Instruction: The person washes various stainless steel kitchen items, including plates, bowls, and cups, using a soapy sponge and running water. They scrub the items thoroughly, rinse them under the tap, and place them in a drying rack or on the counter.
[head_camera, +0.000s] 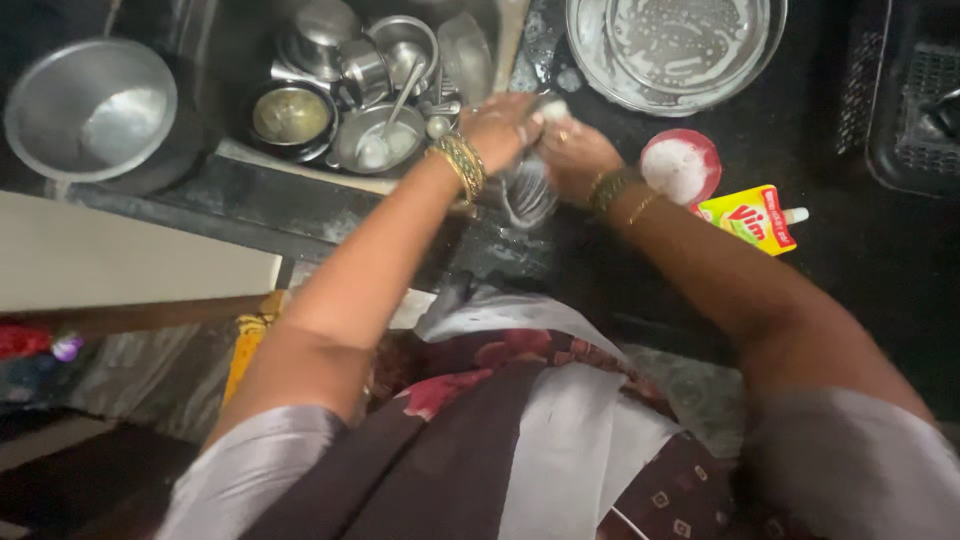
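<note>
A soapy wire whisk (527, 190) is held over the dark counter (860, 250) by the sink (230, 60), just beside a round soap dish (680, 166). It stands nearly upright, wire loops pointing down toward the person and handle up. The handle is wrapped tight by the left hand (497, 128), and the whisk is gripped by the right hand (575, 152) just beside it.

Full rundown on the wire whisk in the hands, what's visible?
The metal wire whisk looks like thin, shiny steel loops forming a rounded cage, blurred in this view. The loops hang downward over the dark wet counter edge beside the sink; its handle points up and is mostly hidden. The left hand grips the top from the left, and the right hand closes on it from the right, fingers soapy. White suds sit near the handle end. Whether the loops are clean cannot be told.
</note>
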